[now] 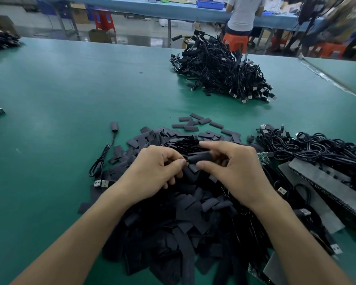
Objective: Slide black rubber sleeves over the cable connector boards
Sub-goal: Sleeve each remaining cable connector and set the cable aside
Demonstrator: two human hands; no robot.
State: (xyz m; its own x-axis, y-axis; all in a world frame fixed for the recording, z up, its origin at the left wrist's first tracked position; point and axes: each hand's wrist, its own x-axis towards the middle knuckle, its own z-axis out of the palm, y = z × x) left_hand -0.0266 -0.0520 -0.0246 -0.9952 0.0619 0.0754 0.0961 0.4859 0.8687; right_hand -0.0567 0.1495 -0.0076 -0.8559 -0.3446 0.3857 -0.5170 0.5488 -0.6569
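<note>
Sleeve [200, 157]: right hand [236, 169] is pinching it above the sleeve pile [173, 219] on the bench [49, 95].
Left hand [156, 169]: pinching its other end, fingers curling.
Risk: probably the mouth staying flat and jamming a connector board [263, 159], or the grip loosening and the sleeve dropping among lookalikes.

Over the sleeve pile [173, 219] on the green counter [60, 99], the right hand [234, 169] pinches a sleeve [200, 157]; the left hand [156, 171] pinches its left end. Cables [317, 149] lie right; cable heap [220, 73] beyond.

Orange stool [235, 41], blue bin [210, 4], cardboard box [99, 36].
</note>
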